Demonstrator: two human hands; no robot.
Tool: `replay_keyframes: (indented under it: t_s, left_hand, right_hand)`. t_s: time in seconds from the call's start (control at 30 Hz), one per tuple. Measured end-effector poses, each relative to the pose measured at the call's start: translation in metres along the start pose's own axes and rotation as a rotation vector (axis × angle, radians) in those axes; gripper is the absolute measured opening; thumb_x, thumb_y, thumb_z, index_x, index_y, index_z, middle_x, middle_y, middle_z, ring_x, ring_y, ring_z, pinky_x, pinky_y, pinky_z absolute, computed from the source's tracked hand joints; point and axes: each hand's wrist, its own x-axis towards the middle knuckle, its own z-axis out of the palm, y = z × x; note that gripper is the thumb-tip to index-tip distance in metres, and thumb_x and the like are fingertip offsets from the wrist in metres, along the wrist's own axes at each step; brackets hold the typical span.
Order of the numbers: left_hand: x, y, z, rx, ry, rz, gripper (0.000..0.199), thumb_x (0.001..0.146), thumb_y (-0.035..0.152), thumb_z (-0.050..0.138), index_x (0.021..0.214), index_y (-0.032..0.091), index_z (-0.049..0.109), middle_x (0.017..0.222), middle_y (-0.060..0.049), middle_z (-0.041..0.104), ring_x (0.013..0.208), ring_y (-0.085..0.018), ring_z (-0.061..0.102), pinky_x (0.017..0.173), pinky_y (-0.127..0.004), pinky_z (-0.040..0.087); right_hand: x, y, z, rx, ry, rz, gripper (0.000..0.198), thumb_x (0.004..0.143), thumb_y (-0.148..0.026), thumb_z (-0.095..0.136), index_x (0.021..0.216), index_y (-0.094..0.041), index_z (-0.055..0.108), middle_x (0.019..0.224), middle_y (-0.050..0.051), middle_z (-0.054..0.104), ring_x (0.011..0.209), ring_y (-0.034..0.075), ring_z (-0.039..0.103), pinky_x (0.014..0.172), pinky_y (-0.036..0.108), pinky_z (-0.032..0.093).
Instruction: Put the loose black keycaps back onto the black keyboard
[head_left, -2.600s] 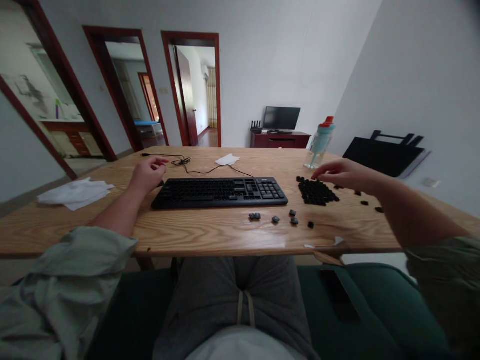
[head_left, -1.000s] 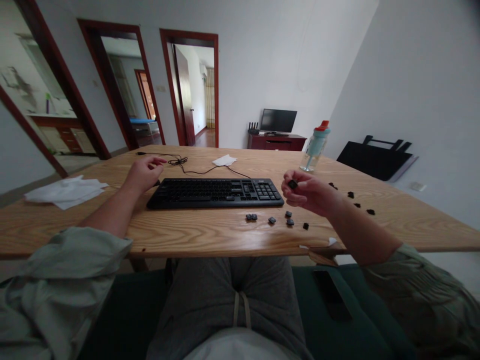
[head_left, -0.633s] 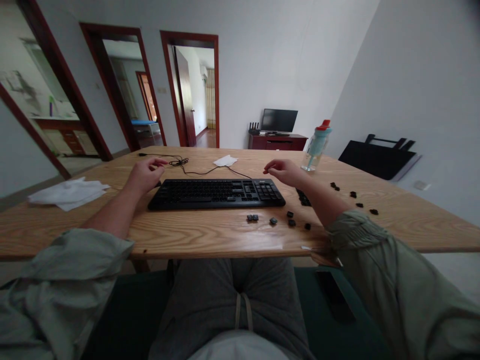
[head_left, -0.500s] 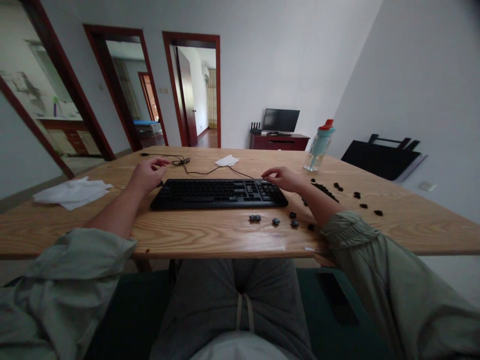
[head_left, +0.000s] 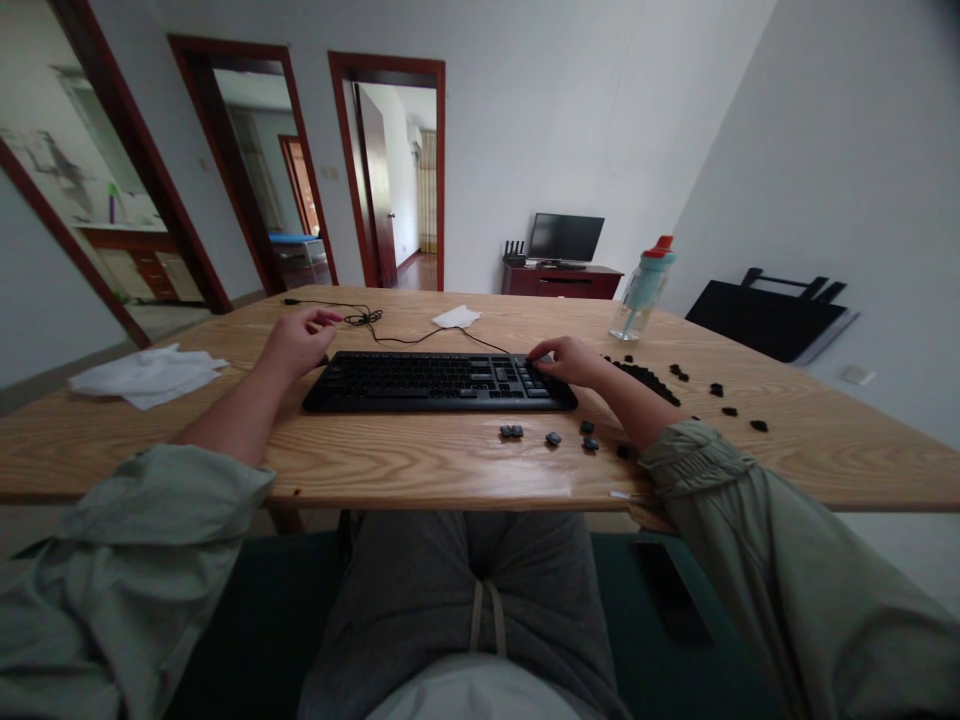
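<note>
Nearest to me, a few loose black keycaps (head_left: 551, 436) lie on the wooden tabletop (head_left: 420, 465), just in front of the keyboard's right end. Behind them sits the black keyboard (head_left: 439, 381), square to the tabletop edge. My right hand (head_left: 566, 359) rests fingertips-down on the number pad at its right end, fingers curled close together; I cannot tell whether that grip holds a keycap. My left hand (head_left: 296, 342) lies at the keyboard's far left corner, touching it, fingers loosely bent with nothing in them that I can see.

To the right of the right hand, a heap of keycaps (head_left: 646, 379) is spread on the wood, with single strays (head_left: 739, 415) farther right. The keyboard cable (head_left: 390, 335) runs back from the keyboard to a small tangle. A crumpled tissue (head_left: 456, 317) lies beyond the keyboard, and a water bottle (head_left: 642, 290) with a red cap stands beyond the heap. A stack of paper towels (head_left: 148, 374) lies well left.
</note>
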Motion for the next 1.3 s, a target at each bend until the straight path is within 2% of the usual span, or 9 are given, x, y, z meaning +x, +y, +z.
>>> replay_keyframes:
  t_s: [0.2, 0.37, 0.5, 0.7, 0.93, 1.03, 1.2, 1.3]
  left_hand:
    - [-0.001, 0.003, -0.002, -0.005, 0.001, 0.010, 0.036, 0.074, 0.034, 0.057, 0.101, 0.018, 0.073, 0.091, -0.008, 0.071, 0.072, -0.021, 0.058, 0.070, -0.033, 0.049]
    - [-0.001, 0.003, -0.003, 0.007, -0.013, -0.011, 0.034, 0.075, 0.035, 0.057, 0.101, 0.020, 0.072, 0.091, -0.007, 0.071, 0.074, -0.021, 0.060, 0.074, -0.033, 0.050]
    - [0.000, 0.003, -0.003, -0.009, 0.000, 0.001, 0.033, 0.075, 0.034, 0.058, 0.101, 0.020, 0.073, 0.089, -0.007, 0.071, 0.071, -0.020, 0.059, 0.070, -0.033, 0.049]
    - [-0.001, 0.007, -0.004, -0.041, 0.006, -0.039, 0.034, 0.076, 0.031, 0.058, 0.103, 0.017, 0.074, 0.083, -0.005, 0.069, 0.066, -0.018, 0.054, 0.063, -0.030, 0.045]
    - [-0.001, 0.009, -0.008, -0.038, 0.002, -0.051, 0.035, 0.078, 0.024, 0.059, 0.108, 0.013, 0.073, 0.088, -0.004, 0.069, 0.066, -0.013, 0.051, 0.063, -0.026, 0.042]
    - [0.000, 0.008, -0.009, -0.042, 0.007, -0.044, 0.036, 0.078, 0.024, 0.059, 0.109, 0.011, 0.073, 0.090, -0.005, 0.070, 0.066, -0.013, 0.052, 0.064, -0.026, 0.042]
    - [0.000, 0.007, -0.008, -0.049, 0.007, -0.029, 0.038, 0.076, 0.026, 0.059, 0.108, 0.012, 0.074, 0.092, -0.006, 0.070, 0.067, -0.013, 0.052, 0.065, -0.026, 0.043]
    - [-0.003, 0.013, -0.008, -0.049, 0.006, -0.049, 0.038, 0.075, 0.024, 0.057, 0.106, 0.012, 0.074, 0.089, -0.007, 0.070, 0.066, -0.013, 0.050, 0.063, -0.025, 0.041]
  right_hand:
    - [-0.002, -0.003, -0.002, -0.038, -0.027, -0.001, 0.028, 0.088, -0.030, 0.063, 0.106, -0.017, 0.081, 0.088, 0.007, 0.076, 0.079, 0.018, 0.064, 0.076, 0.028, 0.048]
    - [-0.001, -0.001, 0.000, -0.050, -0.012, -0.007, 0.026, 0.088, -0.023, 0.061, 0.106, -0.018, 0.080, 0.091, 0.005, 0.076, 0.080, 0.017, 0.064, 0.077, 0.026, 0.048]
    - [0.000, 0.001, 0.000, -0.048, -0.013, -0.002, 0.026, 0.087, -0.022, 0.062, 0.106, -0.020, 0.080, 0.093, 0.004, 0.077, 0.079, 0.016, 0.063, 0.077, 0.026, 0.048]
    - [0.013, -0.001, -0.007, -0.075, -0.108, 0.048, 0.025, 0.087, -0.029, 0.065, 0.104, -0.018, 0.080, 0.086, 0.005, 0.077, 0.072, 0.016, 0.064, 0.069, 0.025, 0.047]
    - [0.025, -0.003, -0.013, -0.155, -0.175, -0.036, 0.018, 0.082, -0.022, 0.069, 0.096, -0.021, 0.081, 0.088, 0.003, 0.078, 0.077, 0.017, 0.067, 0.073, 0.025, 0.049]
    - [0.022, -0.001, -0.011, -0.116, -0.165, -0.049, 0.020, 0.083, -0.022, 0.067, 0.097, -0.020, 0.081, 0.091, 0.004, 0.078, 0.078, 0.017, 0.067, 0.073, 0.025, 0.048]
    - [0.012, 0.002, -0.005, -0.011, -0.069, 0.007, 0.027, 0.085, -0.035, 0.066, 0.099, -0.017, 0.081, 0.083, 0.005, 0.076, 0.070, 0.016, 0.062, 0.065, 0.026, 0.045]
    - [0.007, 0.000, -0.003, 0.021, -0.050, 0.024, 0.028, 0.082, -0.035, 0.067, 0.097, -0.017, 0.082, 0.079, 0.005, 0.075, 0.068, 0.015, 0.059, 0.064, 0.025, 0.044]
